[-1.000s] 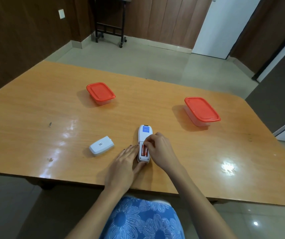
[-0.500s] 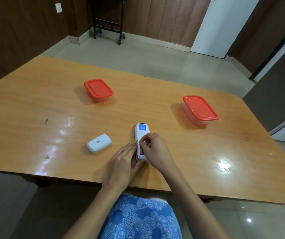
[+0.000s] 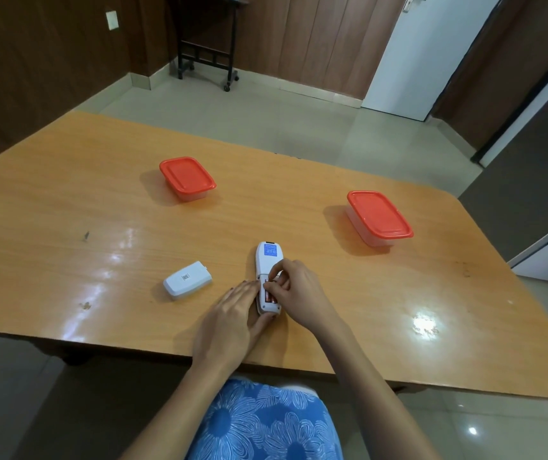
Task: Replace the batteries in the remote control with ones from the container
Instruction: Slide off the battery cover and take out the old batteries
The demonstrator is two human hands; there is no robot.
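- The remote (image 3: 267,270) lies face down near the front edge of the table (image 3: 67,210); a blue label with white print sits near its far end, too small to read.
- The battery cover (image 3: 187,283) lies apart to the left, with a small grey mark, also unreadable.
- The left hand (image 3: 232,322) lies flat, fingers loose, touching the remote's left side and near end.
- The right hand (image 3: 299,290) pinches thumb and fingertips onto the batteries (image 3: 269,297) in the open compartment.
- Two containers, one at far left (image 3: 187,178) and one at right (image 3: 378,216), stand well apart from the hands, red lids on.
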